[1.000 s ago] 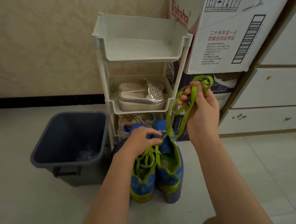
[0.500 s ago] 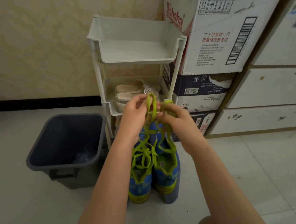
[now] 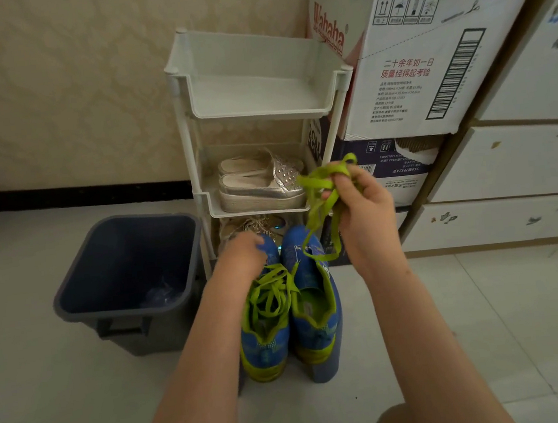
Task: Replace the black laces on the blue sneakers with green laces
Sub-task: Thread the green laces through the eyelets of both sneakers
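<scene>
Two blue sneakers with green trim stand side by side on the floor, toes toward the shelf. The left sneaker point(image 3: 266, 329) carries loose green lacing over its tongue. The right sneaker point(image 3: 312, 297) has an open throat, and a green lace point(image 3: 318, 203) runs up from its front eyelets. My right hand point(image 3: 364, 212) grips the bunched upper part of that lace, raised above the shoe. My left hand point(image 3: 242, 254) is down at the front of the left sneaker, blurred; its fingers are hidden from view.
A dark grey bin point(image 3: 129, 278) stands left of the sneakers. A white plastic shoe rack point(image 3: 260, 110) behind them holds silver slip-ons point(image 3: 261, 189). Cardboard boxes point(image 3: 426, 58) and white drawers point(image 3: 516, 186) fill the right side. Pale floor tiles surround the shoes.
Half a second ago both hands held the lace together above the shoes. Now my left hand has dropped to the left sneaker and my right hand has pulled the lace up and right.
</scene>
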